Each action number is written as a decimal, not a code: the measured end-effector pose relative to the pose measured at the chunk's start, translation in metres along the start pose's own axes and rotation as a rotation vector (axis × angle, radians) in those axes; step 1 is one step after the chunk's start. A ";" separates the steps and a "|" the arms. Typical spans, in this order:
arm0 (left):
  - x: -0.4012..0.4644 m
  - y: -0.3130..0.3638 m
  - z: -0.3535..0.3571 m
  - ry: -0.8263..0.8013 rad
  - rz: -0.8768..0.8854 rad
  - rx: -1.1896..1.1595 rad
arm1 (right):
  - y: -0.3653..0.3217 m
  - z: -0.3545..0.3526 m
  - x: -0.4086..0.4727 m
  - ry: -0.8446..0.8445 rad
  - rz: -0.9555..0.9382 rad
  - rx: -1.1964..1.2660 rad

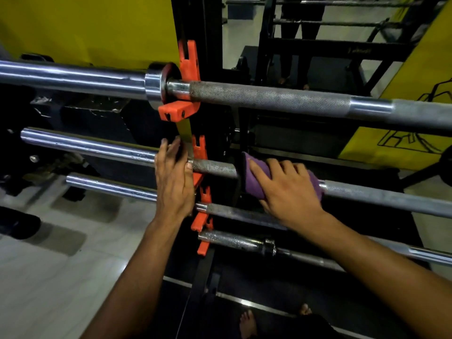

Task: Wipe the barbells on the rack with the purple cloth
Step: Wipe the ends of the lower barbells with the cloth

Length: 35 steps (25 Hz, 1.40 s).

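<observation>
Barbells of bare chromed steel lie stacked across a black rack with orange plastic hooks (193,69), and the second steel barbell from the top (215,167) is the one both hands are on. The right hand (288,189) curls over a folded purple cloth (259,168) wrapped around that bar's knurled shaft, just right of the black upright. The left hand (173,177) rests at the bar's collar beside the orange hooks, fingers extended, though whether it actually grips the sleeve is hard to tell.
</observation>
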<state>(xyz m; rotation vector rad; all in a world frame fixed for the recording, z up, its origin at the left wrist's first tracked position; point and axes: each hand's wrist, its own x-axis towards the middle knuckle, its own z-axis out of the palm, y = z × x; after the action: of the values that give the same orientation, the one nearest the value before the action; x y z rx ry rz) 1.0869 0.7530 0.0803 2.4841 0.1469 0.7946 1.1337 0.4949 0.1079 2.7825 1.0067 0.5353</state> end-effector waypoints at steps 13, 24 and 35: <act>-0.078 0.062 -0.027 -0.350 -0.061 -0.509 | -0.017 -0.061 -0.063 -0.027 -0.049 0.998; -0.283 0.196 -0.043 -0.910 -0.312 -0.856 | -0.042 -0.077 -0.372 -0.017 0.633 1.788; -0.409 0.169 -0.197 -0.936 -0.187 -0.415 | -0.163 -0.121 -0.410 -0.365 0.323 1.461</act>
<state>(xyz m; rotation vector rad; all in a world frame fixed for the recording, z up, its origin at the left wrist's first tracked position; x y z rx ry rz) 0.6300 0.5930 0.0945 2.1440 -0.1142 -0.4144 0.6996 0.3579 0.0649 3.9554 1.0630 -1.1862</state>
